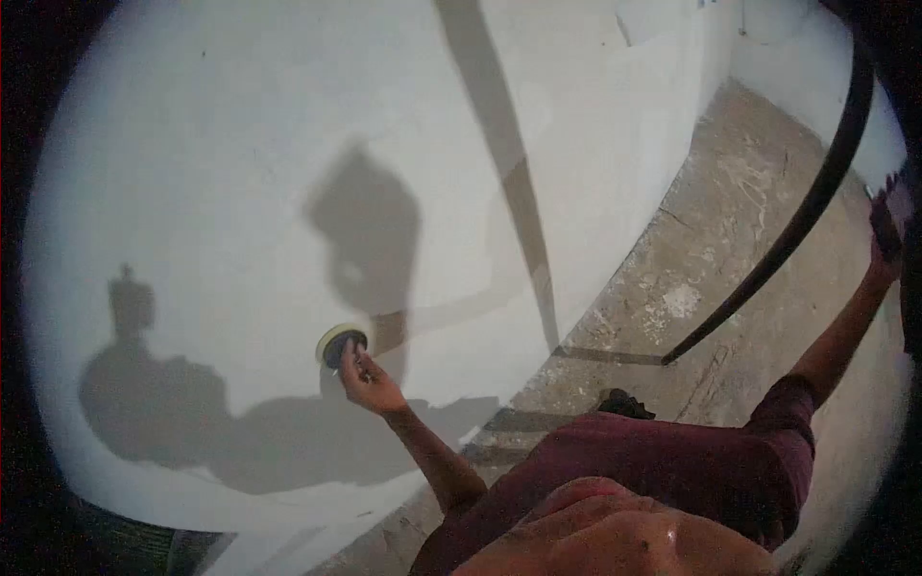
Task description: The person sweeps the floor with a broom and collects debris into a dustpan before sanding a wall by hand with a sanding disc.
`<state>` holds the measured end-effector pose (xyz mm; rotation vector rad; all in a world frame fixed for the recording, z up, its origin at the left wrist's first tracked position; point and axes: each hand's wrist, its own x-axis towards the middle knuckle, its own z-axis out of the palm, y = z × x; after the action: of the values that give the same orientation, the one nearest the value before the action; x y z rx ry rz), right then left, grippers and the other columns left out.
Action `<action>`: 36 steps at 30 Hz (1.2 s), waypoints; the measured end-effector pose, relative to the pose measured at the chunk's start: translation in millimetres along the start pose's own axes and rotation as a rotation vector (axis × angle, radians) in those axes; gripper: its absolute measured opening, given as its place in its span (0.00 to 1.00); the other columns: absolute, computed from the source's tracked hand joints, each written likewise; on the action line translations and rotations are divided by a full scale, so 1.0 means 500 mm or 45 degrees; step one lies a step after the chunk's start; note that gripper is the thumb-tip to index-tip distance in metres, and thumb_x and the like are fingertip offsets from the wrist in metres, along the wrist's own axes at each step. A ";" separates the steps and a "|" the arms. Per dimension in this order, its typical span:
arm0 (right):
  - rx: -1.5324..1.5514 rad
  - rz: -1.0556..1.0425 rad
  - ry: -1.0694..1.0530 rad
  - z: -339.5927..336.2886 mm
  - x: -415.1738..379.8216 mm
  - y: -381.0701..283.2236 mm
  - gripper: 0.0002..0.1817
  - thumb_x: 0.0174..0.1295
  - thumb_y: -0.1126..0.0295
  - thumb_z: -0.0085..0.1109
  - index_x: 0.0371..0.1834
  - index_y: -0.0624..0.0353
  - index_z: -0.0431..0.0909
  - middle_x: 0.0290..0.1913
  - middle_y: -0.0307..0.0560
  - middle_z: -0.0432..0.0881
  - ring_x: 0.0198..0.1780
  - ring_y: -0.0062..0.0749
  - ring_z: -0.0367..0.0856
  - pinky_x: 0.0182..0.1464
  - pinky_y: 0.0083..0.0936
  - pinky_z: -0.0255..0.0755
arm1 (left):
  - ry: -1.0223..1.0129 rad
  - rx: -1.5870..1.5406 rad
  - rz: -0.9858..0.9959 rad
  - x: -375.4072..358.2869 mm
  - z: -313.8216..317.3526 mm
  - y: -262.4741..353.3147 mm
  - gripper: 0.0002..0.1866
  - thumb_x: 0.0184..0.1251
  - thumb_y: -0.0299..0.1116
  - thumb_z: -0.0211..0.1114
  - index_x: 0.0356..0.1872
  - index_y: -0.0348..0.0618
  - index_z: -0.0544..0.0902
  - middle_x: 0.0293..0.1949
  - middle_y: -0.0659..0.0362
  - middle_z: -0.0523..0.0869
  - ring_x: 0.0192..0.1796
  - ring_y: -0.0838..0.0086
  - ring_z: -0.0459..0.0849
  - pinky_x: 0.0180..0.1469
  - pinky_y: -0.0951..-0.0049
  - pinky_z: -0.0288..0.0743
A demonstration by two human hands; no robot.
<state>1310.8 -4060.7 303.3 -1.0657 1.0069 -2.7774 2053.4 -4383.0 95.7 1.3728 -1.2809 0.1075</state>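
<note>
My left hand (371,384) reaches out to the white wall (240,192). Its fingers grip the dark back of a round sanding pad (342,344), whose pale yellow rim lies against the wall surface. Out at the far right edge, my right hand (886,230) is raised, its fingers curled in dim light. A small pale bit shows by its fingers, but I cannot tell what it holds.
A long black pole (802,216) stands on the worn concrete floor (740,182) between my arms. Shadows of my head, arm and the pole fall across the wall. A dark shoe (624,403) shows below my shirt. A dark slatted panel (125,538) sits at the lower left.
</note>
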 end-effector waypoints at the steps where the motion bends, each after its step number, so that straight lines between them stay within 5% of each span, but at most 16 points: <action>1: 0.003 0.020 -0.068 -0.020 0.028 0.007 0.40 0.70 0.56 0.48 0.79 0.63 0.45 0.81 0.58 0.47 0.80 0.52 0.47 0.80 0.52 0.41 | -0.005 -0.009 0.023 0.009 -0.004 -0.005 0.14 0.77 0.36 0.60 0.55 0.39 0.83 0.49 0.46 0.86 0.49 0.58 0.87 0.46 0.63 0.84; 4: -0.002 0.069 -0.212 -0.047 0.092 0.009 0.40 0.70 0.52 0.50 0.79 0.62 0.48 0.79 0.58 0.52 0.78 0.51 0.54 0.78 0.49 0.49 | 0.230 -0.330 0.042 0.020 0.014 0.022 0.14 0.76 0.33 0.60 0.55 0.34 0.81 0.54 0.43 0.82 0.52 0.57 0.86 0.50 0.61 0.86; 7: 0.048 0.130 -0.413 -0.072 0.154 0.007 0.40 0.71 0.48 0.52 0.78 0.61 0.52 0.77 0.58 0.57 0.75 0.50 0.61 0.76 0.46 0.56 | 0.002 -0.156 -0.032 0.003 0.033 0.042 0.14 0.76 0.32 0.60 0.54 0.32 0.81 0.51 0.44 0.84 0.52 0.57 0.86 0.51 0.60 0.85; 8: 0.089 0.152 -0.505 -0.078 0.173 0.014 0.40 0.71 0.47 0.52 0.77 0.61 0.53 0.77 0.58 0.58 0.75 0.49 0.63 0.76 0.45 0.59 | -0.042 -0.077 0.211 0.001 0.034 0.036 0.15 0.76 0.33 0.60 0.53 0.30 0.81 0.48 0.43 0.85 0.50 0.57 0.87 0.51 0.61 0.86; 13: 0.741 0.275 -1.382 -0.062 0.238 0.046 0.30 0.74 0.54 0.52 0.72 0.62 0.63 0.70 0.60 0.69 0.70 0.47 0.71 0.71 0.46 0.67 | 0.221 -0.186 0.258 0.010 0.030 0.053 0.16 0.76 0.35 0.59 0.52 0.30 0.82 0.46 0.42 0.86 0.43 0.59 0.89 0.44 0.64 0.85; 15: 0.758 0.280 -1.300 -0.057 0.231 0.057 0.28 0.74 0.56 0.52 0.70 0.63 0.65 0.68 0.60 0.71 0.68 0.47 0.73 0.70 0.46 0.69 | 0.253 -0.177 0.081 0.013 0.012 0.053 0.16 0.76 0.35 0.59 0.52 0.31 0.83 0.46 0.42 0.86 0.43 0.59 0.88 0.42 0.65 0.85; 19: 0.777 0.304 -1.179 -0.029 0.219 0.077 0.25 0.75 0.58 0.52 0.67 0.63 0.68 0.65 0.61 0.75 0.66 0.46 0.76 0.69 0.46 0.71 | 0.115 -0.112 0.142 -0.013 0.043 0.015 0.15 0.76 0.35 0.60 0.51 0.32 0.84 0.46 0.44 0.87 0.45 0.60 0.88 0.40 0.66 0.85; 20: 0.537 0.184 -0.399 -0.008 0.214 0.084 0.25 0.75 0.58 0.52 0.68 0.63 0.68 0.66 0.60 0.75 0.66 0.46 0.76 0.69 0.46 0.71 | 0.053 -0.120 0.170 -0.019 0.050 0.017 0.15 0.75 0.35 0.60 0.51 0.32 0.84 0.46 0.44 0.87 0.45 0.60 0.88 0.39 0.66 0.85; 22: 0.267 0.058 0.371 -0.003 0.201 0.090 0.25 0.75 0.58 0.51 0.69 0.62 0.67 0.66 0.59 0.75 0.66 0.46 0.75 0.69 0.46 0.70 | -0.018 -0.051 0.203 -0.023 0.040 0.022 0.16 0.74 0.36 0.61 0.50 0.32 0.84 0.46 0.45 0.87 0.45 0.59 0.88 0.38 0.65 0.85; 23: 0.549 0.188 -0.431 -0.015 0.205 0.094 0.25 0.75 0.57 0.51 0.68 0.62 0.68 0.66 0.58 0.75 0.66 0.46 0.75 0.69 0.45 0.71 | -0.020 -0.050 0.200 -0.012 0.037 0.013 0.16 0.74 0.36 0.61 0.50 0.32 0.84 0.46 0.45 0.87 0.45 0.59 0.88 0.38 0.65 0.85; 25: 0.805 0.317 -1.247 -0.072 0.240 0.103 0.25 0.75 0.57 0.51 0.68 0.62 0.69 0.66 0.58 0.75 0.66 0.46 0.75 0.68 0.44 0.71 | 0.122 -0.002 0.279 0.006 0.025 -0.007 0.16 0.75 0.37 0.61 0.50 0.32 0.84 0.47 0.45 0.87 0.45 0.58 0.88 0.40 0.62 0.85; 28: 0.582 0.225 -0.853 -0.173 0.318 0.145 0.24 0.75 0.57 0.51 0.67 0.59 0.71 0.65 0.57 0.76 0.64 0.45 0.76 0.66 0.42 0.74 | 0.135 -0.129 0.155 -0.002 0.028 0.032 0.18 0.75 0.40 0.60 0.49 0.32 0.84 0.45 0.46 0.88 0.45 0.58 0.88 0.43 0.62 0.84; 31: 0.626 0.111 -0.975 -0.166 0.311 0.160 0.25 0.75 0.60 0.51 0.70 0.60 0.68 0.66 0.57 0.75 0.64 0.45 0.76 0.66 0.41 0.74 | -0.015 -0.097 0.088 -0.027 0.039 0.040 0.20 0.75 0.43 0.61 0.49 0.32 0.85 0.44 0.47 0.88 0.46 0.59 0.88 0.44 0.63 0.84; 34: 0.861 0.414 -1.468 -0.146 0.301 0.155 0.25 0.74 0.60 0.52 0.69 0.60 0.69 0.66 0.56 0.75 0.65 0.45 0.76 0.67 0.41 0.73 | -0.094 0.004 0.129 -0.031 0.041 0.016 0.20 0.75 0.43 0.61 0.48 0.32 0.85 0.44 0.47 0.88 0.47 0.60 0.88 0.45 0.62 0.84; 36: 0.821 0.358 -1.231 -0.188 0.311 0.164 0.27 0.74 0.55 0.53 0.66 0.65 0.70 0.63 0.60 0.77 0.60 0.46 0.80 0.64 0.43 0.75 | 0.064 0.028 0.210 -0.021 0.029 0.019 0.15 0.75 0.35 0.60 0.50 0.32 0.84 0.45 0.47 0.88 0.46 0.64 0.88 0.44 0.63 0.84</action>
<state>1117.1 -4106.5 297.2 -1.6459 0.1055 -1.7318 2034.2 -4384.8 89.9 1.2738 -1.3527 0.2681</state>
